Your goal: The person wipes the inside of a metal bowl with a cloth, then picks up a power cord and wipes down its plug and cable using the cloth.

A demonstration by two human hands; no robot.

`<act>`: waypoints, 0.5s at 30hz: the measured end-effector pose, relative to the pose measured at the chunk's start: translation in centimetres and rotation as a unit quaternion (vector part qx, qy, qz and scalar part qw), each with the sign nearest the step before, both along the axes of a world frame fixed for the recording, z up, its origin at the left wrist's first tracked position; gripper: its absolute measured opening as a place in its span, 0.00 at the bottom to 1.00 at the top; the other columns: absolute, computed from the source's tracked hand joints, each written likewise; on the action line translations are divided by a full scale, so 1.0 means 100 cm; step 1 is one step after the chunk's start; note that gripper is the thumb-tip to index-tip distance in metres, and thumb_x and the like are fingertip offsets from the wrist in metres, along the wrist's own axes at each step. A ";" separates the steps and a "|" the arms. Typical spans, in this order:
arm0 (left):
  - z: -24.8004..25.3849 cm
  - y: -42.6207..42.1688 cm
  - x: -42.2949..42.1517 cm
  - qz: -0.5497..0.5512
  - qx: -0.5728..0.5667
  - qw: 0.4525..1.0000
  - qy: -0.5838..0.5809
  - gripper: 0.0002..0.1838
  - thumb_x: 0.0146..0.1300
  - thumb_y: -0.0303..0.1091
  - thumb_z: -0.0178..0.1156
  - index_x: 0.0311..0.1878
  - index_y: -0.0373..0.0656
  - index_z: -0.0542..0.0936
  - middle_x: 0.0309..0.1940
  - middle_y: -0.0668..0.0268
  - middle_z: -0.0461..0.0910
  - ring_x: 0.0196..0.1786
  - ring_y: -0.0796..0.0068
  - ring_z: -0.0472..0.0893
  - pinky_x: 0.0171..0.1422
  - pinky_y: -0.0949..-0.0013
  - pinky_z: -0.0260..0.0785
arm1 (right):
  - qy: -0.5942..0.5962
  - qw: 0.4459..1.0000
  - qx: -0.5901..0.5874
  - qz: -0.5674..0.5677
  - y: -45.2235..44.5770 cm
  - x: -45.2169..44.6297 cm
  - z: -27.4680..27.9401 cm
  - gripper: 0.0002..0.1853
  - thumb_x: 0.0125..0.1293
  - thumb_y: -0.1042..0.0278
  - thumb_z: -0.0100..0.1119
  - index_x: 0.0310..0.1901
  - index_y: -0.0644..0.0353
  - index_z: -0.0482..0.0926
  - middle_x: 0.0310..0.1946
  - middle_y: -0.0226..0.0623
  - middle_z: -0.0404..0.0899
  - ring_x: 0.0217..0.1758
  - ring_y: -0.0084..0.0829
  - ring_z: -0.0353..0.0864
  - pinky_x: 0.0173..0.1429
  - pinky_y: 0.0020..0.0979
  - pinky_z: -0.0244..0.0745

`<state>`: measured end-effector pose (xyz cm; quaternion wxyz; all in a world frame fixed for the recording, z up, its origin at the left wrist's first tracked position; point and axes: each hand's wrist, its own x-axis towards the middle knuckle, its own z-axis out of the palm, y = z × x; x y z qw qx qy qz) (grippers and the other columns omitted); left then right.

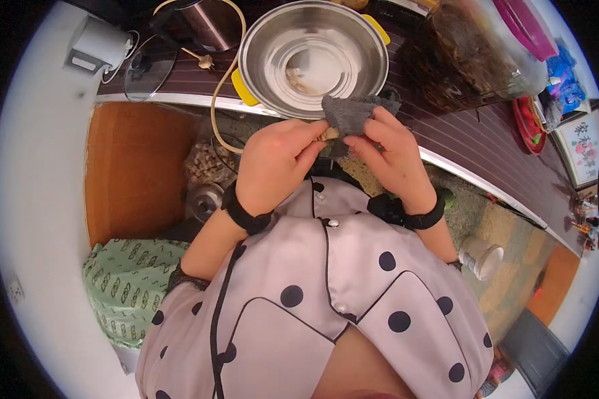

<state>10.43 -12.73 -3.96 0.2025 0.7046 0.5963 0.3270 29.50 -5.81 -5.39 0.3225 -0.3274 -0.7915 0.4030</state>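
My left hand (273, 163) is closed in a pinch on a small tan, knobbly piece (329, 134), whose kind I cannot make out. My right hand (393, 156) grips a dark grey cloth (348, 114) between thumb and fingers, close beside the small piece. Both hands are in front of my body, at the near edge of the counter. Just beyond them stands a wide stainless steel pot (247, 63) with yellow handles. A few pale bits (298, 82) lie on its bottom.
A large jar (472, 63) with dark contents and a pink lid stands right of the pot. To the left are a glass lid (150, 72), a kettle (209, 26), a cord with a plug (206, 62) and a white box (98, 45). A bag of pale pieces (209, 163) sits below the counter.
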 end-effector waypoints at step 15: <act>-0.002 -0.002 0.006 -0.017 0.020 0.999 0.037 0.15 0.53 0.28 0.64 0.46 0.39 0.80 0.29 0.57 0.79 0.33 0.56 0.79 0.37 0.62 0.70 | -0.057 0.993 0.008 -0.101 0.010 -0.022 -0.003 0.08 0.60 0.72 0.58 0.32 0.65 0.69 0.28 0.48 0.72 0.31 0.50 0.72 0.35 0.39 0.68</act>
